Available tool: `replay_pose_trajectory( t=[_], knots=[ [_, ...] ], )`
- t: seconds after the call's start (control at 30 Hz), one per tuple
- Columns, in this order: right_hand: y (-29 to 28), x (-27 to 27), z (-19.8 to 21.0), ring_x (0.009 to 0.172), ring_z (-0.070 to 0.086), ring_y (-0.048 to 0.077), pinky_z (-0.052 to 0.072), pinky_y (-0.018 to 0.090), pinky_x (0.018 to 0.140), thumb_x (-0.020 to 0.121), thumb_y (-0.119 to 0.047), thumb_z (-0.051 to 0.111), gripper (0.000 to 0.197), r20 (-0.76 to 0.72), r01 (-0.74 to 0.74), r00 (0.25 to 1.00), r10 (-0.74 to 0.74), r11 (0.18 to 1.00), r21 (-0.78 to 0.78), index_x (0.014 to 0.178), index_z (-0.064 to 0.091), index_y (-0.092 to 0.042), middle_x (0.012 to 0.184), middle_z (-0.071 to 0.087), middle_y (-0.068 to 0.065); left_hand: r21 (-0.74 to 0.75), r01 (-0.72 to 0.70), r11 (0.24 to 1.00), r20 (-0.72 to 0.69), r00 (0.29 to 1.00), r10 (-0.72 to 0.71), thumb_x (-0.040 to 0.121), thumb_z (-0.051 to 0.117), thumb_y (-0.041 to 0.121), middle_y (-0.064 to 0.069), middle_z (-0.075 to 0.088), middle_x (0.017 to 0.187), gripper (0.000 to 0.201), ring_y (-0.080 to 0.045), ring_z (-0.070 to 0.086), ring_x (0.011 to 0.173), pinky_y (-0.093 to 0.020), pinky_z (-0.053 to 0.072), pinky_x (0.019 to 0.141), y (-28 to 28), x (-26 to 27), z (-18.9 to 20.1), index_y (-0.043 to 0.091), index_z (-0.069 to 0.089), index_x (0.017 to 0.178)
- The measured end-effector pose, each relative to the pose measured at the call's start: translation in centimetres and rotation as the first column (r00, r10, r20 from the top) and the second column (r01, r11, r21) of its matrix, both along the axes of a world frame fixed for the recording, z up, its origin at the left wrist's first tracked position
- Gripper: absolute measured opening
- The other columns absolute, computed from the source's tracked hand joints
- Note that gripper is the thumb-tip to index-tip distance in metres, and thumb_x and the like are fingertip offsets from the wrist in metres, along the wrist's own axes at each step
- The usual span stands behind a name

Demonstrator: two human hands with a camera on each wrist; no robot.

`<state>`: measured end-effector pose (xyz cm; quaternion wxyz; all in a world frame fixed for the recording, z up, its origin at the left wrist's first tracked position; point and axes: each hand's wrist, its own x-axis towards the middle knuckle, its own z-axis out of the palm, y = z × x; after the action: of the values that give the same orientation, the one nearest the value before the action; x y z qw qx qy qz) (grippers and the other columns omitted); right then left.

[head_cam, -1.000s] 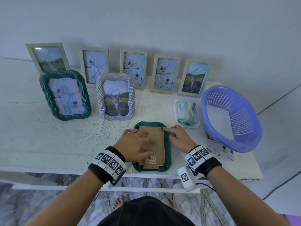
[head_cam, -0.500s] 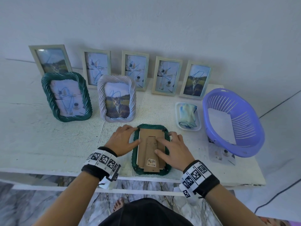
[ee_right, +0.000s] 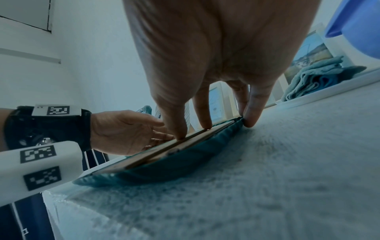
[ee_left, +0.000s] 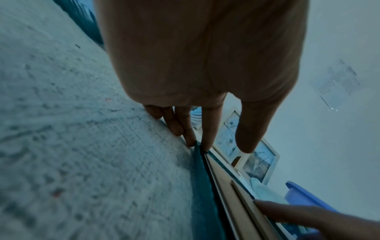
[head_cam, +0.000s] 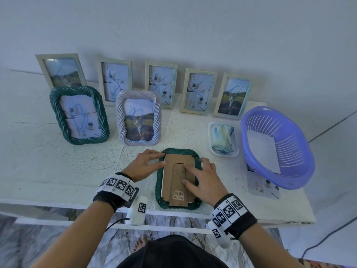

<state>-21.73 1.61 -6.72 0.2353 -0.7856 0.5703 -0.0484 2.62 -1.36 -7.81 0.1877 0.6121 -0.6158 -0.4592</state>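
A dark green twisted-rope picture frame [head_cam: 159, 182] [ee_right: 185, 164] lies face down near the table's front edge, its brown cardboard back [head_cam: 178, 182] and stand flap facing up. My left hand [head_cam: 146, 164] [ee_left: 205, 126] rests at the frame's upper left corner, straight fingertips on the rim. My right hand [head_cam: 201, 178] [ee_right: 207, 116] lies flat on the right side, index finger and thumb pressing the cardboard back, other fingers on the right rim.
Seven framed pictures stand behind: a green rope frame [head_cam: 79, 115], a white rope frame [head_cam: 138, 118] and five pale flat frames [head_cam: 198, 90] against the wall. A small white tray with a folded cloth [head_cam: 223, 139] and a purple basket [head_cam: 276, 146] sit to the right.
My left hand slid off the cardboard back to the frame's upper left corner. My right hand moved from the top right corner down onto the cardboard back.
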Motion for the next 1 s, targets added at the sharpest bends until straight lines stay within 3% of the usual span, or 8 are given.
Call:
replay_pose_trajectory(
  t=[0.13,0.3,0.4,0.47,0.57,0.77,0.9,1.0],
  knots=[
    [0.0,0.0,0.0,0.124,0.026,0.027,0.036,0.034,0.101,0.091,-0.048,0.054,0.051,0.000,0.005,1.000,-0.005,1.000,0.001,0.139,0.045,-0.033,0.144,0.024,0.009,-0.027,-0.007,1.000,0.098,0.995,0.009,0.064,0.052,0.079,0.006,0.047,0.129,0.078,-0.014,0.044,0.125,-0.040,0.034,0.110,0.1,-0.2,-0.3,0.036,0.058,0.129],
    [0.1,0.1,0.1,0.126,0.026,0.026,0.038,0.035,0.099,0.091,-0.050,0.053,0.052,-0.016,0.006,1.000,-0.006,1.000,-0.005,0.139,0.045,-0.033,0.144,0.025,0.009,-0.091,0.041,0.995,0.217,0.976,-0.020,0.061,0.034,0.080,0.004,0.045,0.132,0.087,-0.020,0.038,0.127,-0.048,0.031,0.109,0.6,-0.7,-0.4,0.038,0.050,0.136],
    [0.3,0.2,0.3,0.126,0.027,0.025,0.043,0.037,0.095,0.091,-0.050,0.051,0.051,-0.037,0.011,0.999,-0.011,1.000,-0.021,0.139,0.043,-0.034,0.144,0.026,0.008,-0.156,0.032,0.987,0.208,0.978,0.002,0.068,0.041,0.068,-0.003,0.050,0.123,0.082,-0.021,0.048,0.112,-0.041,0.040,0.102,1.5,-1.1,-0.2,0.028,0.048,0.139],
    [0.6,0.5,0.3,0.123,0.029,0.026,0.045,0.037,0.092,0.092,-0.049,0.049,0.049,-0.054,0.014,0.998,-0.017,0.999,-0.051,0.138,0.042,-0.034,0.143,0.029,0.008,-0.178,-0.047,0.983,0.154,0.985,0.075,0.079,0.063,0.043,-0.004,0.057,0.107,0.061,-0.019,0.059,0.091,-0.037,0.049,0.088,2.0,-1.6,-0.1,0.020,0.047,0.133],
    [1.2,1.1,0.2,0.115,0.036,0.027,0.045,0.039,0.092,0.092,-0.043,0.048,0.041,-0.054,0.023,0.998,-0.031,0.989,-0.144,0.132,0.047,-0.030,0.138,0.038,0.009,-0.162,-0.158,0.974,0.109,0.978,0.177,0.085,0.068,0.013,-0.001,0.060,0.090,0.051,-0.021,0.063,0.080,-0.036,0.053,0.079,2.6,-2.1,-0.1,0.016,0.044,0.130],
    [1.7,2.5,1.1,0.102,0.050,0.021,0.047,0.034,0.083,0.094,-0.039,0.050,0.036,0.146,0.057,0.989,-0.025,0.974,-0.219,0.126,0.058,-0.024,0.115,0.057,0.001,-0.137,-0.253,0.958,-0.029,0.967,0.252,0.086,0.068,0.016,0.004,0.064,0.093,0.049,-0.014,0.066,0.075,-0.037,0.056,0.077,3.0,-1.8,2.0,0.025,0.049,0.130],
    [1.9,2.6,3.6,0.095,0.060,0.000,0.047,0.013,0.079,0.095,-0.045,0.053,0.038,0.504,0.161,0.853,-0.138,0.987,-0.003,0.126,0.060,-0.025,0.109,0.066,-0.010,-0.159,-0.310,0.937,-0.195,0.941,0.278,0.087,0.069,0.019,0.004,0.065,0.095,0.045,-0.013,0.067,0.075,-0.037,0.059,0.073,3.5,-2.9,5.7,0.027,0.050,0.127],
    [2.0,2.1,5.6,0.092,0.067,0.007,0.058,0.030,0.076,0.093,-0.047,0.056,0.032,0.709,0.221,0.625,-0.326,0.945,0.240,0.117,0.062,-0.027,0.102,0.070,-0.006,-0.091,-0.375,0.922,-0.467,0.834,0.293,0.095,0.059,0.017,-0.005,0.069,0.101,0.037,-0.018,0.071,0.084,-0.033,0.060,0.072,4.0,-5.2,8.4,0.022,0.048,0.129]
  ],
)
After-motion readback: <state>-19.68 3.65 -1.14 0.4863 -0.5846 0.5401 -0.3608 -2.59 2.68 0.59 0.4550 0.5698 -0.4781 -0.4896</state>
